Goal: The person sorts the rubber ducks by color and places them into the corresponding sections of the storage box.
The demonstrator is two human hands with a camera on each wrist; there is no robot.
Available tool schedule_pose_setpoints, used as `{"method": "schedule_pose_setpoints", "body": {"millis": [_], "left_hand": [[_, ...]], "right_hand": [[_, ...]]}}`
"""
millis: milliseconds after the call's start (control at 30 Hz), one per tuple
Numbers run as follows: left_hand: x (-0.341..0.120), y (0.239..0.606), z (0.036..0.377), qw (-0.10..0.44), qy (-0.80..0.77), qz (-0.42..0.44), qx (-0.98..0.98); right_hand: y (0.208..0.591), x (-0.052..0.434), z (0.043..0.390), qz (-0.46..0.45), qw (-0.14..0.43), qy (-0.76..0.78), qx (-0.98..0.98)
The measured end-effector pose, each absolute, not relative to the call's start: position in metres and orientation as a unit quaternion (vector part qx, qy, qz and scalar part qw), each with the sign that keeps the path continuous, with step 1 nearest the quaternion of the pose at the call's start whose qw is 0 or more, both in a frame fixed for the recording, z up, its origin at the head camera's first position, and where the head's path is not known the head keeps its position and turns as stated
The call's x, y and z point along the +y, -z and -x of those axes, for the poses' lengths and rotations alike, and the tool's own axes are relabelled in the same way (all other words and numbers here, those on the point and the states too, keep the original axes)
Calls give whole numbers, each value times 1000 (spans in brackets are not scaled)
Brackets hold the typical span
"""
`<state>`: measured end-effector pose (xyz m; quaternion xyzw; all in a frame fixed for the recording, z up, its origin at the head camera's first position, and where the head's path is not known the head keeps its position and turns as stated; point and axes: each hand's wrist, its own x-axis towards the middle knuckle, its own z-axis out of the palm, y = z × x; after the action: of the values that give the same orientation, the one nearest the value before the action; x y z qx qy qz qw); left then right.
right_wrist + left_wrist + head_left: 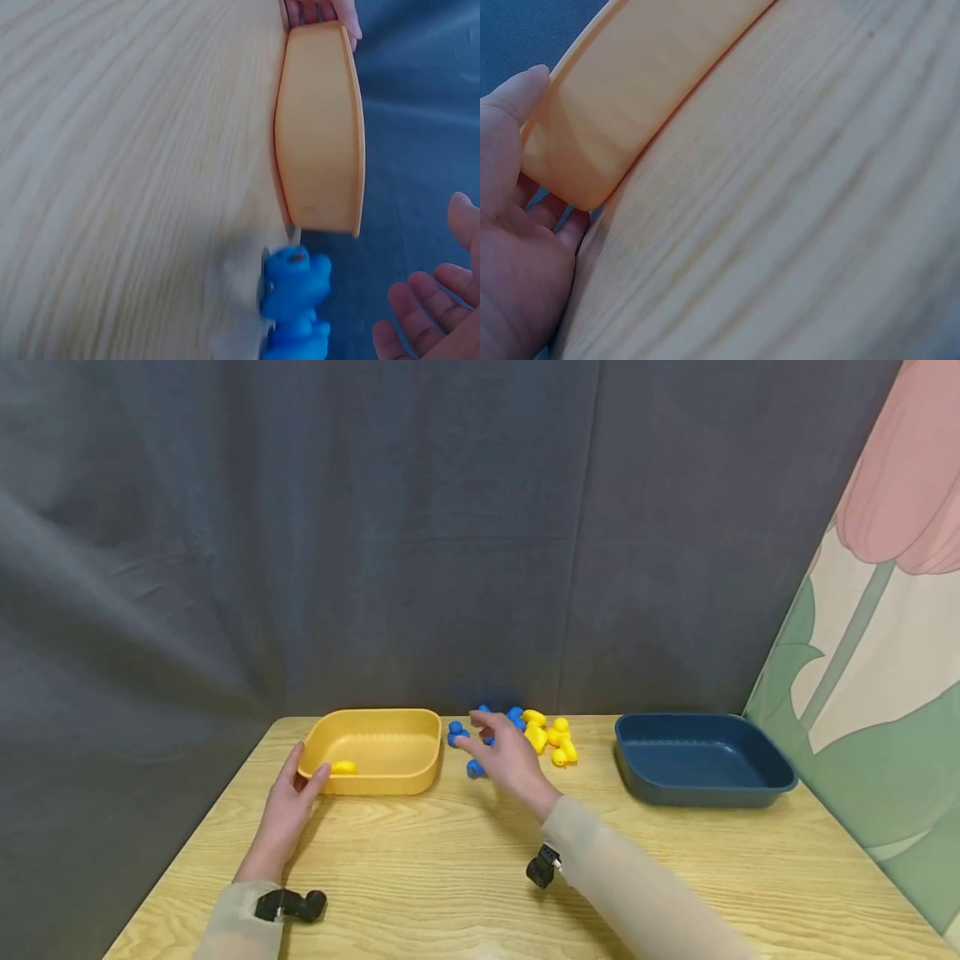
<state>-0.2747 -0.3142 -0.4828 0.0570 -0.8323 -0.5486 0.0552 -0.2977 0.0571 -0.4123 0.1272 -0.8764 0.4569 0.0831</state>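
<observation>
Curtain point(300, 527): a grey cloth is hung across the back, creased on the left.
Panel point(870, 635): a tulip print in pink and green is seen at the far right.
Table point(465, 877): pale wood grain is spread across the foreground.
Left hand point(288, 802): it is laid at the near left corner of the yellow tray point(375, 752); the thumb is pressed on the rim and the fingers are tucked round the corner, as seen from the left wrist.
Yellow tray: it is set left of centre, with one yellow duck point(344, 767) inside by the near wall.
Right hand point(506, 756): it is held over the pile in the middle, fingers loosely spread and fairly wide; nothing is gripped.
Blue ducks point(457, 732): they are clustered just right of the yellow tray, partly hidden under the hand.
Yellow ducks point(555, 739): they are bunched beside the blue ones, toward the right.
Blue tray point(701, 760): it is placed at the right, well apart from the hands.
</observation>
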Motion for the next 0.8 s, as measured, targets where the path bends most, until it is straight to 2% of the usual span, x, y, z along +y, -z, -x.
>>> {"method": "schedule_pose_setpoints", "body": {"millis": [333,800], "left_hand": [[-309,483,277,58,552,-55,-830],[-309,482,276,61,557,-53,-827]], "right_hand": [[413,107,295,-110,115,-426,-891],[428,161,288,-80,102,-385,-914]]}}
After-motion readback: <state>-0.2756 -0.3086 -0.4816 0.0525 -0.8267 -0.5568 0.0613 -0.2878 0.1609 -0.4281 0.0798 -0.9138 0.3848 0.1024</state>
